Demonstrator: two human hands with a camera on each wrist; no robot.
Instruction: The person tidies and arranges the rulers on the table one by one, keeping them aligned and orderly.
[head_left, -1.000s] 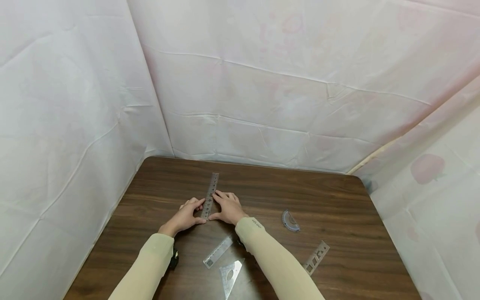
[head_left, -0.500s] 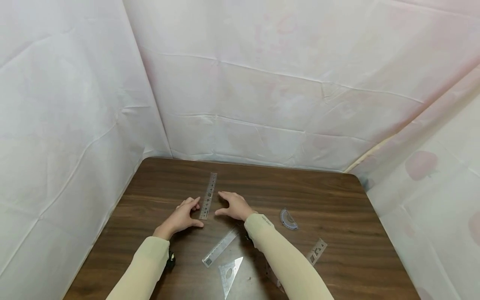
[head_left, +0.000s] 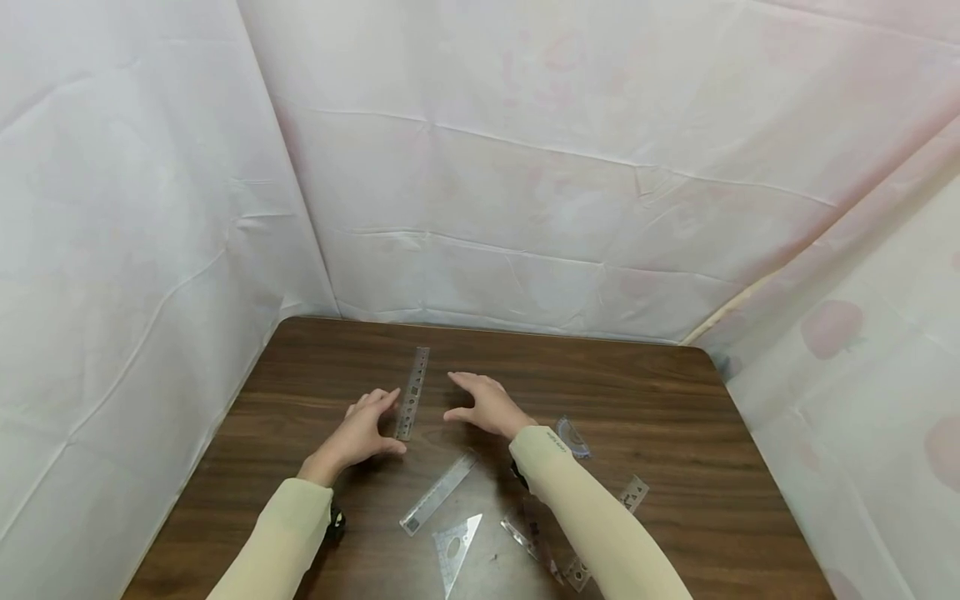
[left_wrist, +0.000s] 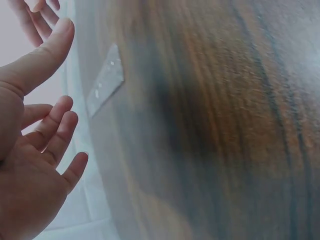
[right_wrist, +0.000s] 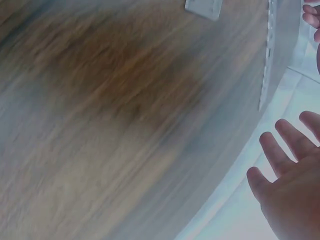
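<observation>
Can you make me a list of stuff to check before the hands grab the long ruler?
1. Long ruler lies flat on the table, nothing on top of it: ok.
2. Left hand holds nothing, fingers relaxed, right beside the ruler's near end: ok.
3. Right hand holds nothing, fingers spread, a little apart from the ruler: ok.
4. Whether the left fingers touch the ruler's edge: cannot tell.
5. Second ruler and triangle lie nearer the person, out of the path to the long ruler: ok.
6. Protractor and stencil ruler sit partly under the right sleeve, which could bump them: not ok.
</observation>
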